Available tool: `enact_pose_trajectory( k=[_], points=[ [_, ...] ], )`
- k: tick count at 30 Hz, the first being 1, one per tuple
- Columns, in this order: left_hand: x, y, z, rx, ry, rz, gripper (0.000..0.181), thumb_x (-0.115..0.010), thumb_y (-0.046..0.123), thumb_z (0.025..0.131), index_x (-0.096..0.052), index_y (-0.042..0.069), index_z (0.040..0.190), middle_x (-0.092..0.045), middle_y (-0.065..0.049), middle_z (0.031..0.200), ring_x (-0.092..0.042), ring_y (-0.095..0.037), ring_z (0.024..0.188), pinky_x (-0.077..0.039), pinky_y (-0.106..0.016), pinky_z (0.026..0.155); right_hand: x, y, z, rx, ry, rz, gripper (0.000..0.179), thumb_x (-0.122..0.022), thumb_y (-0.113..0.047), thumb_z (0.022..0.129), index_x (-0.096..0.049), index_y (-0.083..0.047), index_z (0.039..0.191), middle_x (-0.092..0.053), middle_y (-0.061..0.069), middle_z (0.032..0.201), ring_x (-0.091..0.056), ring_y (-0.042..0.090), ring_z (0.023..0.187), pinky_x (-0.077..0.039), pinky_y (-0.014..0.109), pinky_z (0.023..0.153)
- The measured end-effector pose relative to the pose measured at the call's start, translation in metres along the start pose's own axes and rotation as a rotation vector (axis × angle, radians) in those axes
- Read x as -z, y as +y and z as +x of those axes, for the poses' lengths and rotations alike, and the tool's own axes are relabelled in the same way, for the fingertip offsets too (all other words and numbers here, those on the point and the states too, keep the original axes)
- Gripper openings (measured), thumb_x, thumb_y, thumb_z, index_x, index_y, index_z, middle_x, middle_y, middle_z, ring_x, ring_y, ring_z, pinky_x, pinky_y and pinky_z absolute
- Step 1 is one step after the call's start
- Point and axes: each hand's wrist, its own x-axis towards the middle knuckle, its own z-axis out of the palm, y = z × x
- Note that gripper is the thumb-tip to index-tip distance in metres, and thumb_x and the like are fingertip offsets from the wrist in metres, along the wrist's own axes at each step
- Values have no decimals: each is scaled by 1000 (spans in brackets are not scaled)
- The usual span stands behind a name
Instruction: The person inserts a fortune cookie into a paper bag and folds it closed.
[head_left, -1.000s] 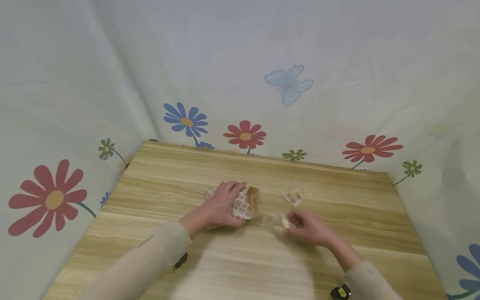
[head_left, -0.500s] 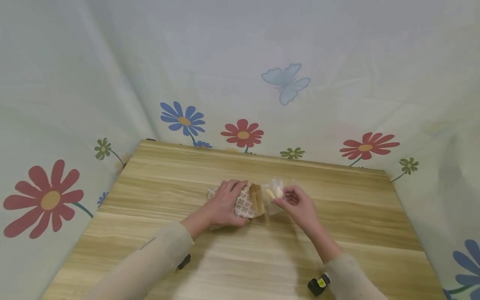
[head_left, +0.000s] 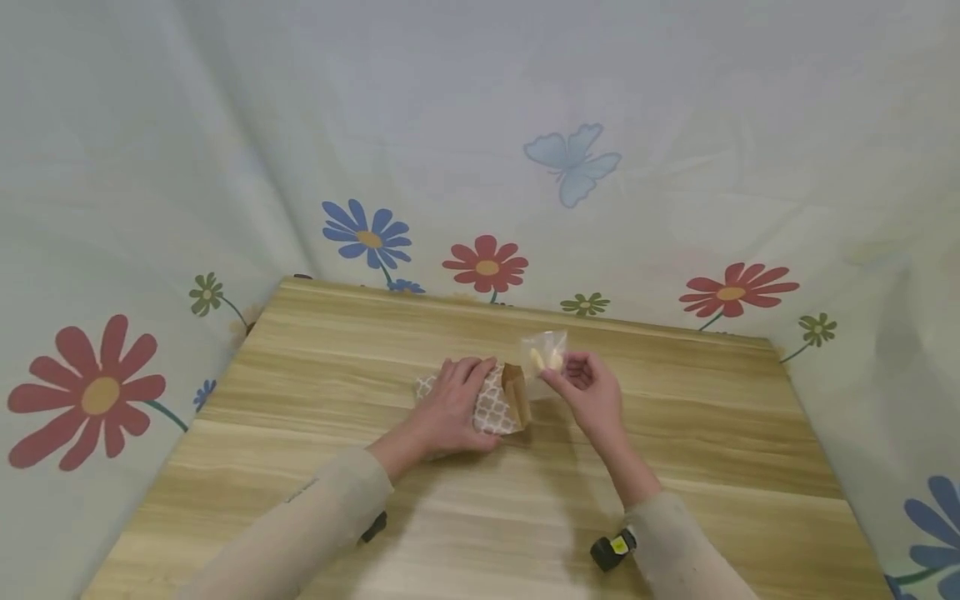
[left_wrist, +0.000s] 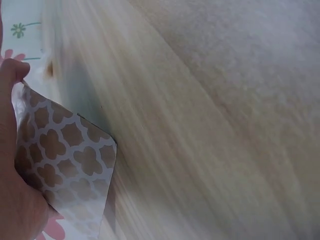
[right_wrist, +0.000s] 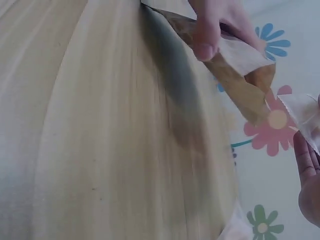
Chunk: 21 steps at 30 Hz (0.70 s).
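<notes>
A brown paper bag [head_left: 497, 407] with a white lattice pattern lies on its side under my left hand [head_left: 453, 408]. That hand grips it across the middle, thumb on the near side, and its mouth gapes to the right. Fingers and thumb of my right hand [head_left: 596, 398] pinch a small clear plastic packet [head_left: 542, 352] holding pale yellow pieces. The packet is raised beside the bag's mouth, slightly farther back. In the right wrist view, the packet [right_wrist: 301, 111] appears just off the bag's brown mouth [right_wrist: 260, 90]. The left wrist view shows the patterned side [left_wrist: 70, 145] up close.
A wood-grain table [head_left: 360, 517] carries everything. Behind it hangs a pale cloth [head_left: 420, 125] printed with flowers and a butterfly. A clear plastic corner [right_wrist: 235, 227] shows at the bottom of the right wrist view. Black wrist devices sit under both forearms, including the right one [head_left: 611, 550].
My right hand has lifted the packet from the table and moved it left and back, up to the bag's mouth. The left hand stays on the bag.
</notes>
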Motion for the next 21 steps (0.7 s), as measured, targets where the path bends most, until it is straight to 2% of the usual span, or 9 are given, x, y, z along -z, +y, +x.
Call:
enact_pose_trajectory(
  k=[5, 11, 17, 21],
  points=[
    [-3, 2, 1, -11, 57, 41, 123, -89, 60, 73, -27, 11, 167, -40, -17, 160, -38, -35, 148, -15, -60, 130, -5, 5, -4, 30, -51, -63, 45, -89, -17, 89, -65, 1, 122, -70, 18, 117, -67, 27, 110, -57, 19, 91],
    [-11, 2, 5, -59, 150, 112, 121, -88, 62, 74, -30, 8, 165, -45, -19, 156, -43, -37, 144, -21, -67, 126, -9, 13, -11, 37, -34, -113, 46, -90, -10, 86, -65, 3, 121, -72, 19, 117, -68, 32, 111, -58, 20, 92],
    [-17, 2, 5, -23, 161, 146, 123, -89, 62, 73, -29, 9, 165, -44, -18, 155, -42, -37, 144, -18, -66, 128, -11, 16, -13, 20, -55, -130, 45, -91, -10, 85, -65, 4, 120, -72, 20, 113, -71, 32, 105, -61, 25, 89],
    [-20, 3, 4, -32, 184, 168, 123, -90, 62, 72, -31, 8, 164, -45, -18, 155, -44, -37, 143, -20, -66, 127, -10, 18, -12, 15, -70, -172, 46, -92, -13, 85, -66, 2, 119, -72, 17, 111, -72, 30, 100, -62, 27, 87]
  ],
)
